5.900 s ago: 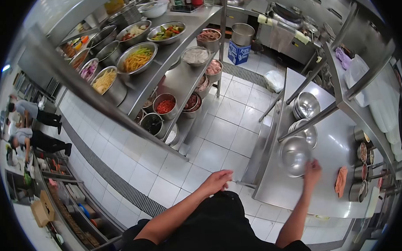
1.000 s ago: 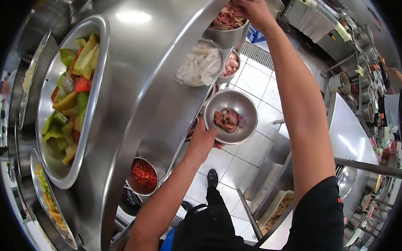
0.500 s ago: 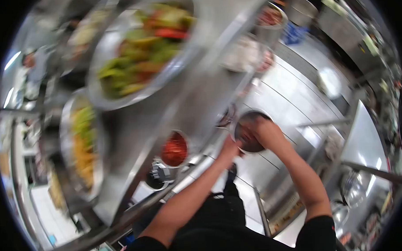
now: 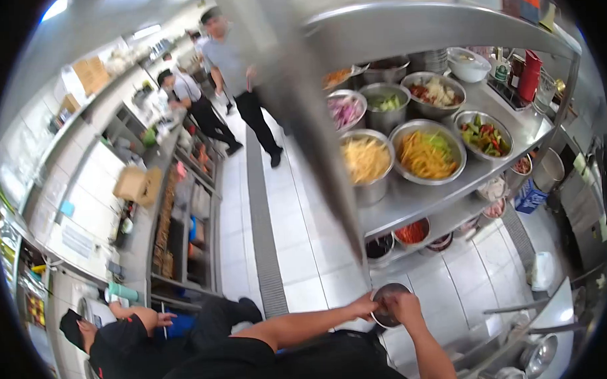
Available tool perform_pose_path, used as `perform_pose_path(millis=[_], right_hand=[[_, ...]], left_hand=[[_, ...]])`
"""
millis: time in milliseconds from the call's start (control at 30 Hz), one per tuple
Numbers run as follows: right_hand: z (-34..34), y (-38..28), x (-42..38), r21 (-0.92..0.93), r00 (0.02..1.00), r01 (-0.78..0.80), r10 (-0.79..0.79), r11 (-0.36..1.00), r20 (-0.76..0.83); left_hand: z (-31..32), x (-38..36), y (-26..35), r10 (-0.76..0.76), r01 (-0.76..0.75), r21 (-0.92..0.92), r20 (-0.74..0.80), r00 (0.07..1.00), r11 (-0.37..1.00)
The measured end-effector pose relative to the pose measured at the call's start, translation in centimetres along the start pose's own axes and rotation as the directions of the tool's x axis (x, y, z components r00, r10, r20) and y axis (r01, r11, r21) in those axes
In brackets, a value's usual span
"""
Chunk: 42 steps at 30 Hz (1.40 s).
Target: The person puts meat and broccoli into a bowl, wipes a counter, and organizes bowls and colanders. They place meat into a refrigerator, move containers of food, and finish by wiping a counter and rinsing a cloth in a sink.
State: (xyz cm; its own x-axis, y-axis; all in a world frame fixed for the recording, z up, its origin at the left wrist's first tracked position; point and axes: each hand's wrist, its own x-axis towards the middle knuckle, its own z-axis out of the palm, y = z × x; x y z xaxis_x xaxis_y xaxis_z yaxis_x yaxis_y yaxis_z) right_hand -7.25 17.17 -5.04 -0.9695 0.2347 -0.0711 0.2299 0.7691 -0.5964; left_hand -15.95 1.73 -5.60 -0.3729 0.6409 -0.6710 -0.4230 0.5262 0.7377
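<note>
A steel bowl [image 4: 386, 316] is held in front of the body, just below the near edge of the lower shelf [image 4: 445, 223] as seen in the head view. Its L side is clamped by the L hand [image 4: 365, 306], w/ the wall caught at the rim; the bowl lies just R of that grip. The R hand [image 4: 406, 307] is placed over the bowl's R side, fingers dipped inside; whether they're apart or together can't be told, as they're hidden by the hand & dark interior. Bowl contents can't be made out. On the upper shelf [image 4: 411, 209], pale strips are held in a deep tub [image 4: 369, 191], orange & green strips in a wide bowl [image 4: 429, 179], mixed peppers in a pepper bowl [image 4: 484, 156]. Below, red pieces are held in a small tub [image 4: 413, 243], w/ a dark tub [image 4: 379, 256] set beside it. A white bag [image 4: 542, 271] is seen on the floor to the R, & a blue box [image 4: 530, 196] nearby. At lower L, a co-worker in black [image 4: 125, 346] is seen; farther back, a person in a grey top [image 4: 227, 62] is seen standing.
</note>
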Motion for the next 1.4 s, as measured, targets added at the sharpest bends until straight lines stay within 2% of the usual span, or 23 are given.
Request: perform_pose_path(millis=[67, 133, 200, 267, 333, 400, 533, 600, 633, 733, 800, 933, 967, 1033, 1067, 1100, 1133, 1200, 1233, 1267, 1300, 1333, 1400], right_hand=[[0.1, -3.6, -0.9, 0.044, 0.996, -0.039, 0.035, 0.998, 0.081], [1.4, -5.3, -2.4, 0.065, 0.992, 0.089, -0.094, 0.994, 0.088], [3.5, -5.1, -3.4, 0.007, 0.95, 0.183, -0.178, 0.983, 0.256], [4.5, -5.2, -2.8, -0.048, 0.955, 0.041, -0.025, 0.998, 0.296], [5.9, -3.1, -1.3, 0.173, 0.989, -0.138, 0.144, 0.975, -0.019], [8.0, 0.7, 1.5, 0.084, 0.953, -0.218, 0.23, 0.972, -0.195], [11.8, 4.8, 8.7, -0.174, 0.948, -0.03, -0.028, 0.984, -0.318], [17.2, 10.7, 12.7, 0.152, 0.882, 0.32, -0.235, 0.935, -0.408], [18.0, 11.8, 14.9, 0.148, 0.891, 0.302, -0.224, 0.942, -0.396], [21.3, 13.2, 21.6, -0.407, 0.98, 0.183, -0.133, 0.895, 0.148], [22.8, 13.6, 22.7, -0.285, 0.977, 0.192, -0.21, 0.939, -0.034], [21.2, 8.4, 24.7, -0.556, 0.959, 0.1, 0.069, 0.825, 0.275], [20.5, 7.8, 24.7, -0.52, 0.958, 0.042, 0.113, 0.853, 0.262], [23.3, 18.3, 25.2, 0.075, 0.985, -0.169, 0.165, 0.983, 0.053], [24.5, 23.2, 25.4, 0.375, 0.981, -0.155, 0.188, 0.914, -0.053], [22.9, 22.5, 23.5, 0.368, 0.979, -0.156, 0.193, 0.917, -0.064], [20.7, 20.4, 19.9, 0.651, 0.977, -0.083, 0.192, 0.755, -0.097], [16.7, 14.4, 11.5, 0.968, 0.961, 0.133, 0.211, 0.211, -0.178], [14.6, 10.0, 8.1, 0.794, 0.907, -0.185, 0.411, 0.579, -0.089], [13.7, 8.8, 5.6, 0.611, 0.947, -0.319, 0.274, 0.725, 0.169], [13.2, 5.7, 3.5, 0.548, 0.894, -0.42, 0.225, 0.723, 0.388], [14.3, 5.0, 1.3, 0.171, 0.957, -0.138, 0.087, 0.976, 0.277], [10.9, -1.4, -1.4, -0.119, 0.977, 0.212, -0.213, 0.97, 0.004]], left_hand=[[-2.3, -1.0, -3.6, 0.003, -0.006, 0.078, 0.041, 0.999, 0.997], [-2.9, -2.4, -6.0, -0.023, 0.022, -0.12, -0.009, 1.0, 0.993], [-3.4, -6.8, -3.9, 0.019, -0.032, -0.136, -0.094, 0.995, 0.99], [-4.2, -6.0, -7.9, 0.034, -0.058, -0.185, -0.131, 0.991, 0.981], [-4.6, -5.7, -10.5, 0.04, -0.083, -0.231, -0.185, 0.982, 0.969], [-4.6, -6.0, -11.9, -0.012, -0.049, -0.232, -0.253, 0.967, 0.971], [-5.3, -6.1, -15.0, -0.123, 0.033, -0.331, -0.255, 0.959, 0.943], [-5.5, -5.3, -17.1, -0.109, 0.007, -0.372, -0.254, 0.961, 0.928], [-5.7, -5.3, -17.5, -0.133, 0.032, -0.376, -0.247, 0.96, 0.926], [-6.2, -4.3, -20.9, -0.191, 0.083, -0.416, -0.225, 0.955, 0.905], [-6.4, -4.3, -21.8, -0.192, 0.042, -0.433, -0.309, 0.931, 0.9], [-6.9, -3.8, -22.5, -0.181, 0.002, -0.438, -0.368, 0.912, 0.899], [-7.2, -3.6, -22.3, -0.206, 0.038, -0.443, -0.338, 0.918, 0.896], [-7.7, -2.5, -21.6, -0.223, 0.067, -0.432, -0.321, 0.92, 0.899], [-7.6, -2.2, -21.4, -0.241, 0.095, -0.422, -0.308, 0.92, 0.902], [-7.5, -1.4, -21.6, -0.206, 0.061, -0.422, -0.308, 0.929, 0.904], [-7.4, -0.5, -21.5, -0.167, 0.023, -0.421, -0.308, 0.936, 0.907], [-7.3, 0.2, -19.5, -0.135, -0.007, -0.437, -0.293, 0.947, 0.899], [-7.0, 0.6, -18.4, -0.107, -0.023, -0.428, -0.279, 0.954, 0.904], [-6.7, 0.7, -17.0, -0.076, -0.042, -0.415, -0.264, 0.961, 0.909], [-6.1, 0.3, -15.4, -0.045, -0.066, -0.406, -0.256, 0.966, 0.911], [-5.5, 0.1, -14.0, -0.017, -0.077, -0.382, -0.237, 0.971, 0.921], [-4.3, -0.6, -11.4, 0.074, -0.088, -0.348, -0.054, 0.996, 0.933]])
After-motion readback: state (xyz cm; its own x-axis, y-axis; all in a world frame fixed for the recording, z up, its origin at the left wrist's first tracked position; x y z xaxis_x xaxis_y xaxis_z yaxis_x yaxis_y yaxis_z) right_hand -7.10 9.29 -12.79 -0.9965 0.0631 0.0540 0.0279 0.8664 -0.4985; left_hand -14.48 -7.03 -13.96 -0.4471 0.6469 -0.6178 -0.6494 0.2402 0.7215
